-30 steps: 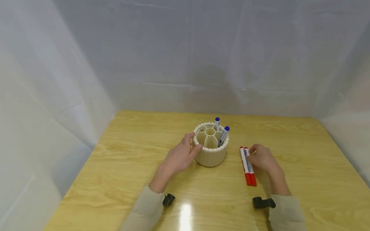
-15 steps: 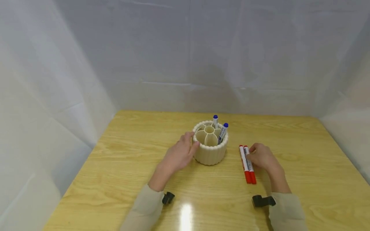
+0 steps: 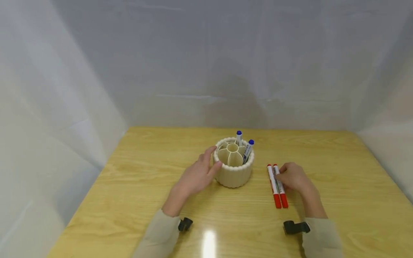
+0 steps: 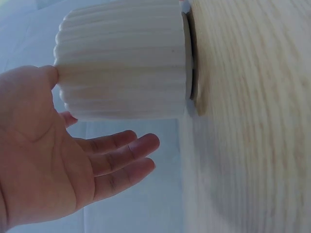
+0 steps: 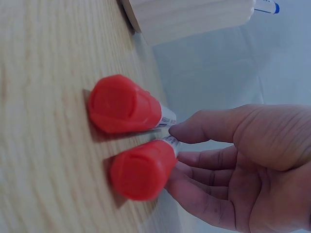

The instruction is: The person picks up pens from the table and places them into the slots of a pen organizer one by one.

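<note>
Holder [image 3: 233, 167] shifted slightly left mid-bench under the left hand [image 3: 195, 176], whose loose open grip only touches its side, while the right hand [image 3: 292, 178] fingertips barely touch two red markers [image 3: 278, 186], which could roll off.

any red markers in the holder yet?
No, both red markers lie flat on the table, right of the holder.

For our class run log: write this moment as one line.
left hand: touches holder | right hand: touches red markers on table | blue markers: in holder
</note>
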